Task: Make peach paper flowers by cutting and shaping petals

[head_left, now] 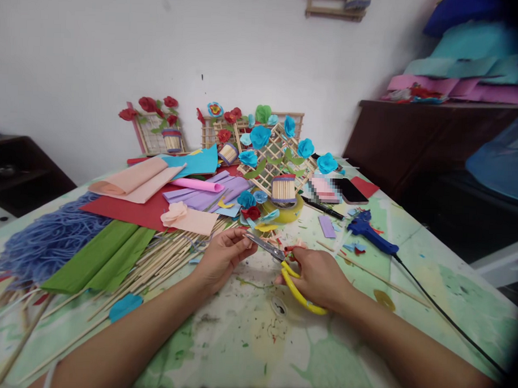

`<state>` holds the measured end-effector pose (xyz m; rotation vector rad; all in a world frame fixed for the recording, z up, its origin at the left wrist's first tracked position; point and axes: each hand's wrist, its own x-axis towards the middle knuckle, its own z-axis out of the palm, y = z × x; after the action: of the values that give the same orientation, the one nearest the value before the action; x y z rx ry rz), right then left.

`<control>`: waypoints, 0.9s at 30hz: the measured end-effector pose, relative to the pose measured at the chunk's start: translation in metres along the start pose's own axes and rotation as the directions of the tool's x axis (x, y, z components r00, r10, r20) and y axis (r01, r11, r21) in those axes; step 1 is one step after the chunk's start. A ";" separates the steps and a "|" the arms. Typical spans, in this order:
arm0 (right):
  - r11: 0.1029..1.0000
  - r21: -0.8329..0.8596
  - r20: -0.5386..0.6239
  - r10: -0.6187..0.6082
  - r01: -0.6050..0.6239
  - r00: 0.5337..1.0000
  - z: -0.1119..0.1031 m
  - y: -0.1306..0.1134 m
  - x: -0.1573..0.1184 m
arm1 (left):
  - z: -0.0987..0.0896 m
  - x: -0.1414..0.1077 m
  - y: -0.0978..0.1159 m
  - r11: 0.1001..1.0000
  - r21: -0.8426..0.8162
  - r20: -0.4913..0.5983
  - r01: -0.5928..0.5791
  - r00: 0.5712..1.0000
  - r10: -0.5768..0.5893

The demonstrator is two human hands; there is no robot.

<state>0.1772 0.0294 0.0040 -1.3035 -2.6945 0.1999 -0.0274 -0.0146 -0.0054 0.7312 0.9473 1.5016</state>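
Note:
In the head view, my right hand (318, 275) is closed round the yellow-handled scissors (296, 288). Their metal blades point left, and the tips reach the fingers of my left hand (223, 258). That hand is closed in a pinch; what lies between its fingertips is too small to make out. A small red piece (290, 250) shows by my right fingers, and I cannot tell whether they hold it. Just beyond both hands are blue paper flowers (246, 199), a red paper flower (251, 213) and a roll of clear yellowish tape (290, 212).
Thin wooden sticks (167, 259), green paper (99, 259) and blue yarn (53, 238) cover the left side. A bamboo lattice with blue flowers (266, 169) stands behind. On the right lie a blue glue gun (374, 235) with its black cord and a phone (353, 191).

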 end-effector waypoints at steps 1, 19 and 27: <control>1.000 0.000 0.000 -0.002 0.002 1.000 0.000 0.000 0.000 | 0.000 0.000 0.000 1.000 0.007 0.003 -0.003 1.000 0.003; 0.998 -0.066 0.042 -0.019 0.022 0.999 -0.003 0.000 -0.001 | -0.015 0.009 0.021 0.924 0.367 0.043 0.107 0.990 -0.131; 0.994 -0.087 0.075 -0.066 0.073 0.995 -0.001 0.002 -0.002 | -0.027 0.013 0.032 0.834 0.526 0.082 0.166 0.966 -0.244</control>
<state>0.1796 0.0292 0.0044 -1.2463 -2.8353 0.1217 -0.0682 -0.0066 0.0087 1.0696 1.2921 0.9877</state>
